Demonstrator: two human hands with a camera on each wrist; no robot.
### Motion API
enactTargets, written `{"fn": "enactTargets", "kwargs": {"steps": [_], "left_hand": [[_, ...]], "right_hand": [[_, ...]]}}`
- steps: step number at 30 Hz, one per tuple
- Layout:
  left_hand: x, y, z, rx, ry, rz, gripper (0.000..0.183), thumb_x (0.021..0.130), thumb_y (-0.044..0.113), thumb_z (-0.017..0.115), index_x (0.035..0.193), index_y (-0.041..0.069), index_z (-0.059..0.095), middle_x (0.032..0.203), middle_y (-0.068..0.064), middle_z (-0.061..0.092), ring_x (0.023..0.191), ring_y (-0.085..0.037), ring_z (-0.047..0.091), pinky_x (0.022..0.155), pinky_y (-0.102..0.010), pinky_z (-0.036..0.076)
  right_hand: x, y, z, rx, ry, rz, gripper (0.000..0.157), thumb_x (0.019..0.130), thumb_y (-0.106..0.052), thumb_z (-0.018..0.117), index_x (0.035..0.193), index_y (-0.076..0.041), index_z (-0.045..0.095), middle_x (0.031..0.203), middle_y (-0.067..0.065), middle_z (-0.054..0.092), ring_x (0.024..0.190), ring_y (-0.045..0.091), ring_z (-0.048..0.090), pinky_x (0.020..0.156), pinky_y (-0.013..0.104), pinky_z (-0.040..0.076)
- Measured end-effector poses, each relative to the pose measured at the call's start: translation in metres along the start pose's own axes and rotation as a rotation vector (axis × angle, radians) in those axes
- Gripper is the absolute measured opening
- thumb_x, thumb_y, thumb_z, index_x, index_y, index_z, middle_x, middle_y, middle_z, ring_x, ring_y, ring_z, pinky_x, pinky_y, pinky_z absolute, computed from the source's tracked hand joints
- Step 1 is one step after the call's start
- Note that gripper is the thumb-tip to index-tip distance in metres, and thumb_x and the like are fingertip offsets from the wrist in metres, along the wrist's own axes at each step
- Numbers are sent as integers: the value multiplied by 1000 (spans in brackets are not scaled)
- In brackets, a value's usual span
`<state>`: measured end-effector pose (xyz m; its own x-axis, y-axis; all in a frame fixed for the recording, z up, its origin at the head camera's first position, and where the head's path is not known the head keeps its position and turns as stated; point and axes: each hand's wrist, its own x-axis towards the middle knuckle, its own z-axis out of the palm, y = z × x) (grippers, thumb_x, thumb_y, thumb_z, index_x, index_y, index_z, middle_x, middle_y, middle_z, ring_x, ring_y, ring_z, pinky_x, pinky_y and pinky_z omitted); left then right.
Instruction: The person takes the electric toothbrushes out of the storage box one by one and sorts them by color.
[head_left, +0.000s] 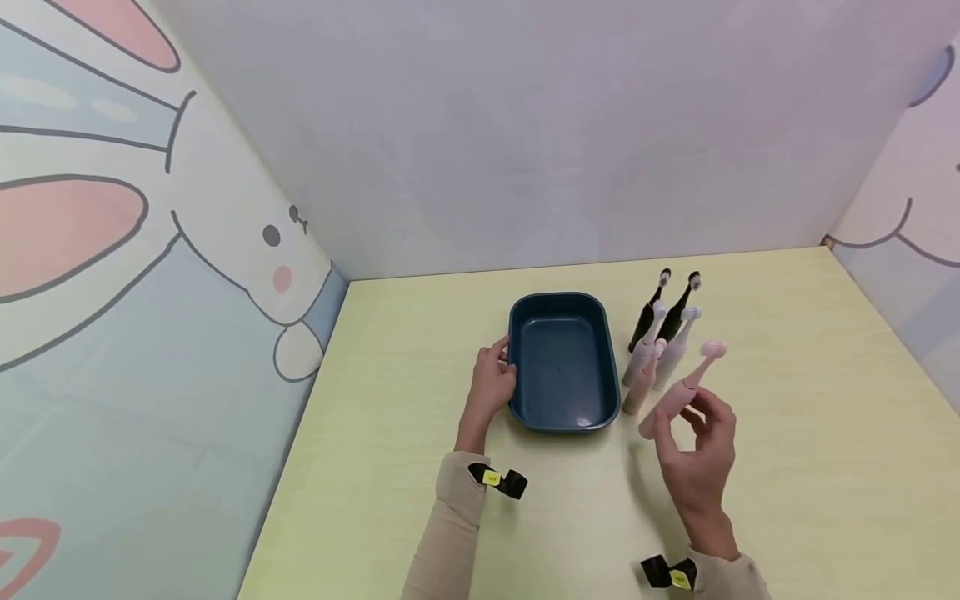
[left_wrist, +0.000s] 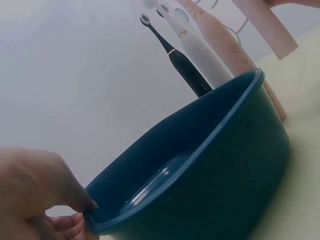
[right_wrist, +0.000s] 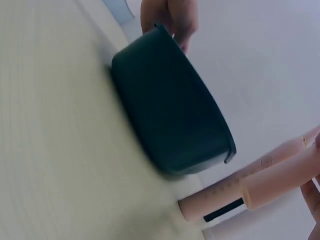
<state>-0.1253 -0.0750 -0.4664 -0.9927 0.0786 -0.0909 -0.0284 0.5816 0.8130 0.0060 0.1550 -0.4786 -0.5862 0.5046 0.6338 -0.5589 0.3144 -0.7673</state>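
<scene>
A dark blue rectangular basin [head_left: 558, 367] with rounded corners stands on the table, with nothing inside it. My left hand [head_left: 492, 380] pinches its left rim; the left wrist view shows the thumb over the edge and fingers outside. Between thumb and fingers, my right hand [head_left: 699, 446] holds a pink electric toothbrush [head_left: 678, 394], tilted with its head up and to the right, above the table. Just right of the basin another pink toothbrush [head_left: 642, 385] stands upright. Behind it are two white toothbrushes, the left one [head_left: 640, 354] and the right one [head_left: 675, 354].
Two black toothbrushes, one at the left [head_left: 647, 317] and one at the right [head_left: 675, 313], stand at the back of the group. The pale yellow table [head_left: 405, 367] meets a plain back wall [head_left: 525, 150]. A side wall with rabbit drawings [head_left: 217, 225] borders the left.
</scene>
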Motion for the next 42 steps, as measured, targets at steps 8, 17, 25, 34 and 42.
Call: {"fn": "enactTargets", "kwargs": {"steps": [8,17,25,34,42], "left_hand": [[2,0,0,-7,0,1,51,92,3,51,143,7,44,109,-12,48,79,-16,50,72,-30,44],[1,-1,1,-14,-3,-1,51,92,3,50,142,7,44,109,-12,48,79,-17,49,72,-30,44],[0,0,1,-14,-5,0,51,93,3,50,143,7,44,108,-12,48,78,-17,49,72,-30,43],[0,0,1,-8,-4,-19,51,93,2,50,143,8,44,110,-12,48,80,-17,50,74,-31,45],[0,0,1,-13,-8,-12,51,93,3,50,143,8,44,110,-12,48,80,-17,51,74,-31,45]], "right_hand": [[3,25,-7,-233,-16,186,51,76,13,66,123,7,48,117,-19,46,107,4,52,85,9,44],[6,36,-5,-339,-20,244,44,80,5,66,119,12,47,111,-25,43,105,-2,50,84,6,43],[5,40,-5,-364,-16,249,44,81,4,66,119,12,47,110,-23,43,104,-3,49,84,6,43],[3,44,-6,-416,-34,222,43,81,2,67,119,10,48,109,2,53,105,-9,46,83,4,41],[3,42,-8,-373,-29,171,52,78,3,69,126,7,47,119,14,50,109,1,47,92,12,43]]}}
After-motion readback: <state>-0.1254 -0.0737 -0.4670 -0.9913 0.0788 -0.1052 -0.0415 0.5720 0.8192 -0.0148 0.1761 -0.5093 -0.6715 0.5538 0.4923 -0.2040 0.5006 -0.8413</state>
